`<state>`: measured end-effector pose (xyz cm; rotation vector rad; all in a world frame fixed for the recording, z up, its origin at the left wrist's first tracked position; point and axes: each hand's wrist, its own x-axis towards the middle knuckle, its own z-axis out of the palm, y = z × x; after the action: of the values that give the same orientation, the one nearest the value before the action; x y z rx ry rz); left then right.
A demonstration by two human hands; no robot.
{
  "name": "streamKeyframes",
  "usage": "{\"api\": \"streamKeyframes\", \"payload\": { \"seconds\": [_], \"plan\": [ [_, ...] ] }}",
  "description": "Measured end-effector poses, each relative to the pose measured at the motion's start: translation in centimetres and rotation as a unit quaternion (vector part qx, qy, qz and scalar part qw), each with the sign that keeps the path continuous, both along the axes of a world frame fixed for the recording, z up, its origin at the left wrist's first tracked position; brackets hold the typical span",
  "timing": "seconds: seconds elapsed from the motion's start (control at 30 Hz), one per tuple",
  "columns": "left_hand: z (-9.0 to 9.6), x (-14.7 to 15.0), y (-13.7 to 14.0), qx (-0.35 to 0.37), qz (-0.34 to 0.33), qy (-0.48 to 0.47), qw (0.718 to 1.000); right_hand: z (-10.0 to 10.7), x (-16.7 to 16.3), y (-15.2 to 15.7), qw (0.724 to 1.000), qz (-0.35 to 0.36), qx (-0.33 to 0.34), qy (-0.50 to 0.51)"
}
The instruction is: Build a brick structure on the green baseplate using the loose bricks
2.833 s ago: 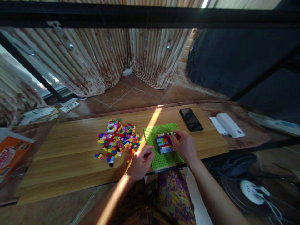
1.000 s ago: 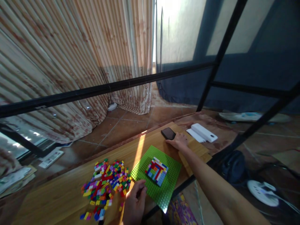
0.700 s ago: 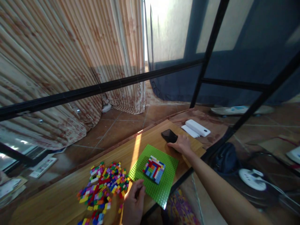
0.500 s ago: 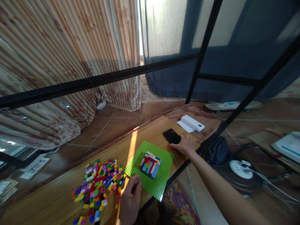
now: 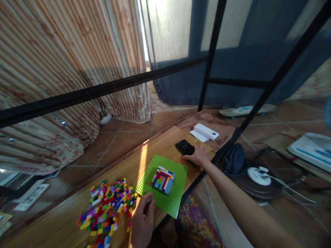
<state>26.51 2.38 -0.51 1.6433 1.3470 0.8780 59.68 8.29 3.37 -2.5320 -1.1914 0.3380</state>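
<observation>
My right hand (image 5: 198, 155) lies over the near end of a black smartphone (image 5: 184, 147) on the wooden bench, thumb and fingers around it. Small light marks show on the phone's screen. My left hand (image 5: 143, 217) is at the near left edge of a green studded baseplate (image 5: 172, 204), its fingers curled together; whatever they may hold is hidden. On the baseplate stands a low square build of toy bricks (image 5: 163, 180) in red, white, blue and other colours. Left of it, a heap of small loose toy bricks (image 5: 110, 203) spreads over the wood.
A white oblong device (image 5: 206, 131) lies past the far end of the wooden bench (image 5: 152, 146). Black metal bars (image 5: 111, 84) cross in front of the curtains. On the right are a dark bag (image 5: 234, 157) and a white power strip (image 5: 258, 176) with cables.
The phone's screen was dark and now shows light marks. My right hand stays at the phone, and my left hand keeps its curl. The whole view has shifted slightly.
</observation>
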Motion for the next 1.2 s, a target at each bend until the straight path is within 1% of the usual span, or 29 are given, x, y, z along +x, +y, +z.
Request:
{"api": "streamKeyframes", "payload": {
  "seconds": [0.13, 0.43, 0.6, 0.7, 0.8, 0.87, 0.93, 0.97, 1.0, 1.03, 1.13, 1.2],
  "plan": [
    [-0.1, 0.0, 0.1, -0.002, 0.01, 0.0, 1.0, -0.3, 0.1, 0.2, 1.0, -0.006, -0.007, 0.008],
    [-0.6, -0.2, 0.2, -0.003, 0.008, 0.0, 1.0, -0.7, 0.4, 0.5, 1.0, -0.012, -0.014, 0.013],
    [-0.4, -0.1, 0.3, -0.008, 0.007, -0.002, 1.0, -1.2, 1.4, 0.5, 0.999, 0.025, 0.001, 0.02],
    [-0.4, -0.1, 0.3, -0.009, 0.005, 0.003, 1.0, -1.2, 2.8, 0.7, 0.996, 0.062, 0.025, 0.054],
    [-0.4, -0.1, 0.2, -0.011, 0.005, -0.001, 1.0, -0.8, 4.8, 0.7, 0.98, 0.119, 0.043, 0.154],
    [-0.5, -0.1, 0.2, -0.011, 0.004, -0.004, 1.0, -0.5, 6.2, 0.4, 0.954, 0.156, 0.045, 0.253],
    [-0.6, -0.2, 0.2, -0.012, 0.003, -0.003, 1.0, -0.3, 7.3, 0.0, 0.92, 0.178, 0.044, 0.346],
    [-0.6, -0.2, 0.1, -0.012, 0.002, -0.002, 1.0, -0.2, 7.7, 0.0, 0.908, 0.183, 0.043, 0.374],
    [-0.6, -0.2, 0.1, -0.011, 0.001, 0.0, 1.0, -0.3, 8.0, 0.0, 0.907, 0.179, 0.04, 0.38],
    [-0.6, -0.2, 0.1, -0.01, 0.0, 0.002, 1.0, -0.4, 8.1, 0.1, 0.915, 0.168, 0.039, 0.366],
    [-0.3, -0.1, 0.1, -0.007, 0.002, 0.006, 1.0, -1.1, 8.0, 0.9, 0.954, 0.109, 0.051, 0.276],
    [0.0, 0.0, 0.0, -0.005, 0.004, 0.008, 1.0, -1.7, 7.7, 1.5, 0.967, 0.071, 0.068, 0.233]
  ]
}}
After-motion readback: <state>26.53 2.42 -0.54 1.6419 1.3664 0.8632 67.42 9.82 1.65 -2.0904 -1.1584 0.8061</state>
